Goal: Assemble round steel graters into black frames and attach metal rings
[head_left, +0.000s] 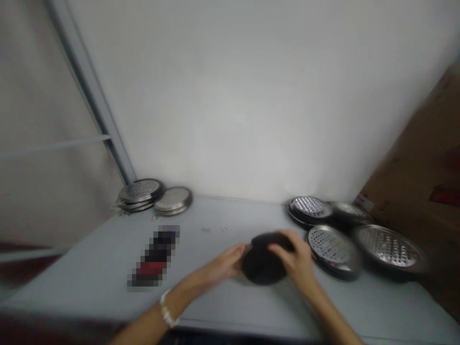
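Note:
Between my two hands, a round grater (264, 268) is raised over the table with its black side facing me; its metal face is hidden. My left hand (233, 260) grips the left rim, fingers partly behind it. My right hand (297, 256) is closed over the right side, thumb on the black surface. Motion blurs both hands somewhat. Just right of my right hand lies another round grater (332, 247), its perforated metal face upward and its rim black.
More graters stand in stacks at the back right (309, 207) and right (390, 247). Others with small rings lie at the back left (142, 191). A pixelated dark and red item (154, 258) rests on the grey table (201, 306). Brown cardboard (417, 163) stands right.

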`<act>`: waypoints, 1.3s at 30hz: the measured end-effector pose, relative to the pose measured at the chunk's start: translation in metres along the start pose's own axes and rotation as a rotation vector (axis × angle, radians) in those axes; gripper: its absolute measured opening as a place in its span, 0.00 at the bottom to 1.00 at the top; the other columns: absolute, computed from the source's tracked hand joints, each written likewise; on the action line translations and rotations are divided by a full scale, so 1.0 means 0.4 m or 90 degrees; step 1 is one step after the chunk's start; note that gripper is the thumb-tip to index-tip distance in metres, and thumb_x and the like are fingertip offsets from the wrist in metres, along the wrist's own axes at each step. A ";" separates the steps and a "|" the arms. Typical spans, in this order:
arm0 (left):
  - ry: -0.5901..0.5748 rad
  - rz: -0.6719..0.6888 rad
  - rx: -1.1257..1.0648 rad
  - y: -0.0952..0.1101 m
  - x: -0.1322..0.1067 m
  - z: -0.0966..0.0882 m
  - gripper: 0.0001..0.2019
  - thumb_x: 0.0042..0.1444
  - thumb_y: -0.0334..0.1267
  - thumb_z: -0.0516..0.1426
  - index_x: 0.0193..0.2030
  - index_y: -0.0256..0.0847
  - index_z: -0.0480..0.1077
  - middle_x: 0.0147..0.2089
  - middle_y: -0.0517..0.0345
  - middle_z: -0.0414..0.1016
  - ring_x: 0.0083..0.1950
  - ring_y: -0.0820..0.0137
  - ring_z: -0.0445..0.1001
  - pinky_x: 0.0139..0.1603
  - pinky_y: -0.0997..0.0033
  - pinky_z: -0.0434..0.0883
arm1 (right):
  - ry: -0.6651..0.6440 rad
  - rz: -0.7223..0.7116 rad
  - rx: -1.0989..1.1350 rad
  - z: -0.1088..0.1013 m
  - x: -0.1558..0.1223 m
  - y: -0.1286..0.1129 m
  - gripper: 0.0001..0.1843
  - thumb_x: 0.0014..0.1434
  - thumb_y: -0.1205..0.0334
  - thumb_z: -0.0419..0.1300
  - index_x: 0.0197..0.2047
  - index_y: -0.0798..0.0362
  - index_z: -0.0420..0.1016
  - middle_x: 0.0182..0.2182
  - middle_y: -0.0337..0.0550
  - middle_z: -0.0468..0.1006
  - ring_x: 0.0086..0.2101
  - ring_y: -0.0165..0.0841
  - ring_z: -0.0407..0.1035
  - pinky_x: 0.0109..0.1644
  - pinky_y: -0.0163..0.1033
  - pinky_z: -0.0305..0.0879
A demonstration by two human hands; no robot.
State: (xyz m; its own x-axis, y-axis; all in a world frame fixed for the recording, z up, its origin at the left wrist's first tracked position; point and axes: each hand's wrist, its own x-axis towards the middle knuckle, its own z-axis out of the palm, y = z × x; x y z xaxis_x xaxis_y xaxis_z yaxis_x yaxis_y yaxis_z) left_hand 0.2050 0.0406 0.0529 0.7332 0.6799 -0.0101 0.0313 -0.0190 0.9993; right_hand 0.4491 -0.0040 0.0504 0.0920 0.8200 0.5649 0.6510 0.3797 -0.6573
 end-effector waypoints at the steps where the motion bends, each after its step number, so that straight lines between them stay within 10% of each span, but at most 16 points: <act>1: 0.052 0.003 0.111 -0.003 0.015 -0.025 0.23 0.70 0.52 0.46 0.60 0.40 0.71 0.59 0.44 0.77 0.58 0.57 0.76 0.59 0.56 0.72 | -0.065 0.030 0.007 0.006 0.038 0.009 0.21 0.63 0.44 0.62 0.46 0.54 0.79 0.40 0.49 0.81 0.41 0.44 0.73 0.48 0.45 0.70; 4: 0.273 0.009 0.455 -0.004 0.040 -0.135 0.13 0.65 0.42 0.52 0.48 0.42 0.75 0.51 0.48 0.79 0.55 0.58 0.75 0.61 0.58 0.68 | -0.195 0.022 0.017 0.032 0.141 0.043 0.20 0.65 0.45 0.60 0.40 0.55 0.82 0.35 0.45 0.83 0.36 0.39 0.75 0.41 0.38 0.69; 10: 0.337 -0.067 0.574 -0.009 0.040 -0.305 0.01 0.51 0.32 0.59 0.31 0.40 0.72 0.37 0.51 0.77 0.45 0.58 0.74 0.50 0.61 0.69 | -0.391 -0.022 -0.001 0.133 0.257 0.109 0.28 0.60 0.38 0.62 0.26 0.56 0.82 0.20 0.35 0.75 0.23 0.30 0.68 0.25 0.31 0.60; 18: 0.339 -0.103 0.530 -0.035 0.051 -0.330 0.03 0.46 0.31 0.60 0.25 0.41 0.71 0.25 0.60 0.72 0.30 0.65 0.70 0.35 0.68 0.63 | -0.232 -0.070 -0.083 0.174 0.242 0.102 0.20 0.65 0.47 0.62 0.39 0.56 0.82 0.40 0.51 0.81 0.44 0.42 0.72 0.52 0.46 0.64; 23: 0.327 -0.013 0.395 -0.005 0.106 -0.285 0.10 0.48 0.34 0.60 0.39 0.38 0.78 0.29 0.59 0.78 0.31 0.66 0.74 0.35 0.69 0.67 | -0.162 -0.094 -0.084 0.163 0.177 0.055 0.10 0.66 0.57 0.63 0.46 0.53 0.80 0.43 0.50 0.81 0.46 0.42 0.72 0.54 0.47 0.65; 32: 0.320 0.114 0.184 0.007 0.257 -0.079 0.07 0.48 0.38 0.63 0.32 0.37 0.77 0.33 0.51 0.83 0.36 0.64 0.81 0.41 0.67 0.76 | -0.129 -0.067 -0.051 0.174 0.131 0.033 0.10 0.69 0.63 0.57 0.48 0.51 0.79 0.40 0.46 0.85 0.38 0.38 0.79 0.45 0.40 0.73; 39: 0.337 0.116 0.211 -0.012 0.233 -0.069 0.05 0.47 0.35 0.63 0.31 0.38 0.75 0.29 0.55 0.81 0.31 0.67 0.80 0.33 0.73 0.74 | -0.170 -0.092 -0.083 0.153 0.117 0.054 0.14 0.69 0.66 0.53 0.51 0.51 0.79 0.45 0.48 0.85 0.44 0.40 0.80 0.50 0.41 0.72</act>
State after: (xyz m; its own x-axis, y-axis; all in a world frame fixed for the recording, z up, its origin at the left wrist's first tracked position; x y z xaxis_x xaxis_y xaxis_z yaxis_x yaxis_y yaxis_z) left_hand 0.2544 0.1241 0.0481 0.3149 0.9122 0.2622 0.2087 -0.3360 0.9185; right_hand 0.4212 0.0687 0.0322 -0.1981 0.8511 0.4861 0.7356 0.4568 -0.5001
